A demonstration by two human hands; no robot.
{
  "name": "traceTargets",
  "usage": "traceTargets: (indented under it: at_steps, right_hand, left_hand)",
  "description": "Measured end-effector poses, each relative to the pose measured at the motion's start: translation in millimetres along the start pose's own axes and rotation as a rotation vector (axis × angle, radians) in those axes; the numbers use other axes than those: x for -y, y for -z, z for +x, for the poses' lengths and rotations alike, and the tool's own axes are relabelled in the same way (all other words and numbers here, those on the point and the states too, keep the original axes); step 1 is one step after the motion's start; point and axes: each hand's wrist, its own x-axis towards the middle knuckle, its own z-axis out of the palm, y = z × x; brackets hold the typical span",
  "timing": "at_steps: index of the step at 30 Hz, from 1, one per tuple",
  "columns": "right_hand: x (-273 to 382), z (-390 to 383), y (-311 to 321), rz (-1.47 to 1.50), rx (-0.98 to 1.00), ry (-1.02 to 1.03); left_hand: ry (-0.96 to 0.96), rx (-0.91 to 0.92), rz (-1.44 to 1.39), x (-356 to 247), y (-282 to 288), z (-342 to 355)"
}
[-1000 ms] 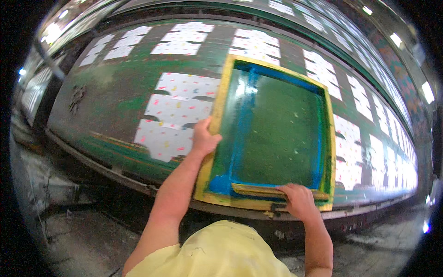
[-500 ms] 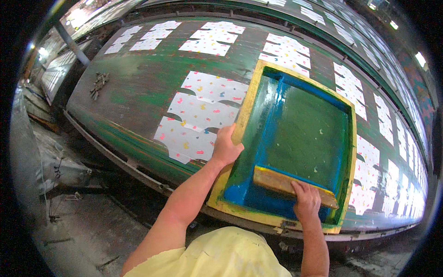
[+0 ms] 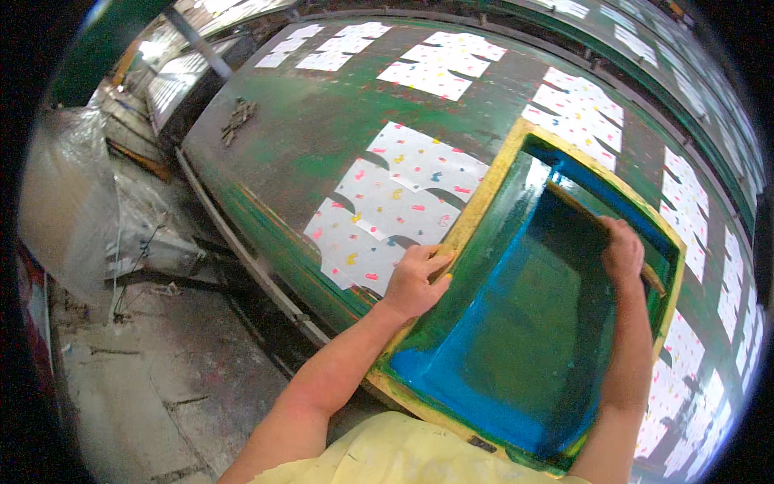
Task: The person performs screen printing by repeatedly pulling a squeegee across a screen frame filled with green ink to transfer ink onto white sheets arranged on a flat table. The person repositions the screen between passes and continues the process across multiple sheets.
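Observation:
A screen printing frame (image 3: pixel 488 196) with a yellow rim lies on the long green table (image 3: pixel 298 161). Its mesh is dark green, and blue ink (image 3: pixel 468 395) coats the inner edges, thickest at the near end. My left hand (image 3: pixel 417 281) grips the rim on the left side, fingers over the edge. In my right hand (image 3: pixel 624 254) is a wooden squeegee (image 3: pixel 574 202), set across the far end of the mesh; my fingers are closed over its top edge. White cut fabric pieces (image 3: pixel 367 211) with small pink, yellow and blue prints lie flat just left of the frame.
More printed fabric pieces (image 3: pixel 443 63) lie in rows farther back and along the right (image 3: pixel 685 194). A small grey heap (image 3: pixel 239 121) sits on the table's left part. The table's near rail (image 3: pixel 242 250) borders a stained concrete floor (image 3: pixel 145 387). Clear plastic sheeting (image 3: pixel 68 194) hangs at left.
My right hand has pushed the squeegee from the near end of the mesh to the far end. My left hand still holds the rim. The whole view has shifted.

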Motion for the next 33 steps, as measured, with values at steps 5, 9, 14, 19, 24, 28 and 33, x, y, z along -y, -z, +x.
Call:
traceTargets:
  at_steps: [5,9,14,19,24,28,33]
  right_hand:
    - [-49,64,-14,0.049,0.050,-0.089]
    - [-72,79,-25,0.011,0.055,-0.038]
    - [-84,82,-14,0.031,0.135,0.056]
    - [-45,34,15,0.090,0.143,0.133]
    - [34,-62,54,0.115,0.190,0.133]
    - [102,-145,86,0.129,0.195,0.125]
    - [176,-238,121,0.126,0.287,0.086]
  left_hand:
    - [-0.015,-0.006,-0.004,-5,3,3]
    - [-0.008,0.017,0.016,-5,3,5]
    - [0.003,0.040,0.039,-6,4,7]
    - [0.009,0.040,0.054,-7,3,6]
    - [-0.007,-0.018,0.034,-2,0,2]
    - [-0.014,-0.004,0.030,5,-3,0]
    - [0.003,0.009,0.017,7,-5,-2]
